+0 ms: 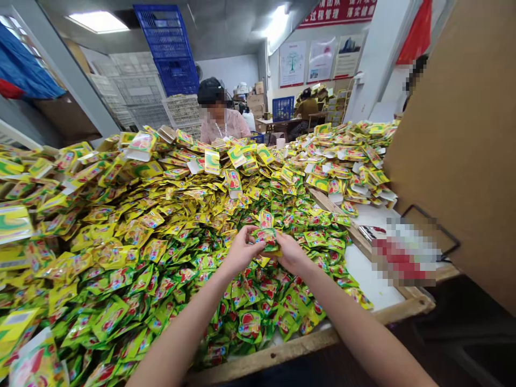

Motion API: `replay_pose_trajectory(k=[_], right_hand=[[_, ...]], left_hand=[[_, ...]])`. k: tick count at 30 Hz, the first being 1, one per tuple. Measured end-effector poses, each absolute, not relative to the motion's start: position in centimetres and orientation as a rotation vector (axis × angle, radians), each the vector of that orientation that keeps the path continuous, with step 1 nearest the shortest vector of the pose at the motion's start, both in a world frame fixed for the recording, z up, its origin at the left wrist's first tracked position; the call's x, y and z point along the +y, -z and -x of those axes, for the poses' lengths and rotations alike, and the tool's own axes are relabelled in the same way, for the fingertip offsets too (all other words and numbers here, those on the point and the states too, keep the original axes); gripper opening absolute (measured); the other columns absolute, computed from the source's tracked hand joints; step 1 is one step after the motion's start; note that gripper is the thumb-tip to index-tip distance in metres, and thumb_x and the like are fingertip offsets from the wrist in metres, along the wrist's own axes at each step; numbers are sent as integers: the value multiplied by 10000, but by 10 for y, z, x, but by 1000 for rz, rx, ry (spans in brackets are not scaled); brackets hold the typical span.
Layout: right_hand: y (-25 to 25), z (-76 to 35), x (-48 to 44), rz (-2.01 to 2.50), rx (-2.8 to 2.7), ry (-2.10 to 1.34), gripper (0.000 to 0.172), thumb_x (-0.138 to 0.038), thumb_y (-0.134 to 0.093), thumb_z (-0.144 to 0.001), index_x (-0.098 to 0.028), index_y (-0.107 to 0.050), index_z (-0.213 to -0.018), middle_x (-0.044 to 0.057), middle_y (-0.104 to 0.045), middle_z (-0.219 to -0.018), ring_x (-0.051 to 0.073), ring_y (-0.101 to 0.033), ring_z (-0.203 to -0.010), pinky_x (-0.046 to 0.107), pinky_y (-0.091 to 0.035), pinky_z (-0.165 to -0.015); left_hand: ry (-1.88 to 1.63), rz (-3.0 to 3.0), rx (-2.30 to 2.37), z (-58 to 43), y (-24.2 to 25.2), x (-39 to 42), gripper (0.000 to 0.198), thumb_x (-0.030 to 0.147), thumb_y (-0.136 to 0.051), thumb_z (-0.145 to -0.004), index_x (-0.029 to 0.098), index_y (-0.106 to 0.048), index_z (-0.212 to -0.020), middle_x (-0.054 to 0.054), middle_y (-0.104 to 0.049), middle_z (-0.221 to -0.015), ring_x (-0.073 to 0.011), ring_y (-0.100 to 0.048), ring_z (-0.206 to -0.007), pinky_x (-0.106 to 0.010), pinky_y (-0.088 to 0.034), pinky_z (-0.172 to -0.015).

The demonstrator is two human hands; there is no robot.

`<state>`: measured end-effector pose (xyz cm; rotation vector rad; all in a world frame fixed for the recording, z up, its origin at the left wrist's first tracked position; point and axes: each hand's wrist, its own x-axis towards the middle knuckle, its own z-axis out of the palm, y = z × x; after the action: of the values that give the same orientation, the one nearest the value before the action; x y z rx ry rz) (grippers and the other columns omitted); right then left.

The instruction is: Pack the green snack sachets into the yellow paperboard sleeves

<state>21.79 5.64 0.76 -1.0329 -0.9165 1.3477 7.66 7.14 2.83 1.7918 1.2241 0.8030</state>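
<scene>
The left hand [241, 251] and right hand [291, 253] are both closed in a fingertip pinch on one green-and-yellow foil sachet [266, 238], gripping it from opposite sides. The sachet is held just above a loose pile of sachets [161, 258], which covers most of the bench, inboard of the bench's wooden rim [262, 349] and toward its right side. Bare white bench top [373, 274] shows near the right edge. The sachet is judged light, soft and flexible, with a slick film that may slip under dry fingertips. Take hold at the flat sealed margins with a firm pinch, not at the filled centre. The fingers hide part of the sachet, so the seal layout and contents probably cannot be confirmed from this view.
</scene>
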Motion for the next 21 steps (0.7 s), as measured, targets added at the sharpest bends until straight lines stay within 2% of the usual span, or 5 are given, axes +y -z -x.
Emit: replay_pose_trajectory(k=[3, 6, 9, 13, 21], right_hand=[[-16, -220, 49, 1028, -926, -1394, 447, -617, -588, -709, -176, -661, -717, 59, -702, -680, 199, -672, -648, 345, -551, -601], [-20, -240, 53, 1082, -914, -1324, 360, -487, -757, -573, -161, -666, -694, 53, -701, -666, 202, -665, -648, 329, -538, -612], [-19, -268, 64, 1160, -840, -1149, 303, -366, -808, -500, -153, -655, -652, 23, -682, -614, 178, -635, -604, 306, -508, -614], [-17, -292, 74, 1209, -743, -928, 299, -315, -820, -465, -154, -647, -649, -3, -668, -601, 170, -618, -613, 301, -488, -637], [-20, -285, 73, 1110, -642, -881, 392, -431, -817, -450, -166, -644, -683, 11, -681, -670, 175, -633, -645, 291, -508, -571]], left_hand=[[-761, -1834, 1185, -90, -26, 75, 313, 263, -540, -815, 177, -399, -1080, 55, -513, -695, -102, -594, -515, -235, -505, -486], [-636, -1988, 1131, -97, -35, 92, 246, 289, -535, -836, 182, -448, -1041, 25, -573, -708, -125, -616, -556, -251, -509, -528], [-540, -2217, 1129, -101, -49, 121, 188, 208, -415, -895, 196, -519, -1051, -59, -633, -900, -178, -642, -805, -319, -506, -727], [-376, -2552, 1117, -111, -49, 154, 394, 21, -461, -803, 272, -577, -1084, -79, -559, -1185, -234, -493, -1152, -371, -349, -972], [-139, -2912, 1105, -121, -40, 156, 358, 62, -599, -701, 237, -605, -1013, -105, -557, -1165, -268, -493, -1120, -372, -333, -957]])
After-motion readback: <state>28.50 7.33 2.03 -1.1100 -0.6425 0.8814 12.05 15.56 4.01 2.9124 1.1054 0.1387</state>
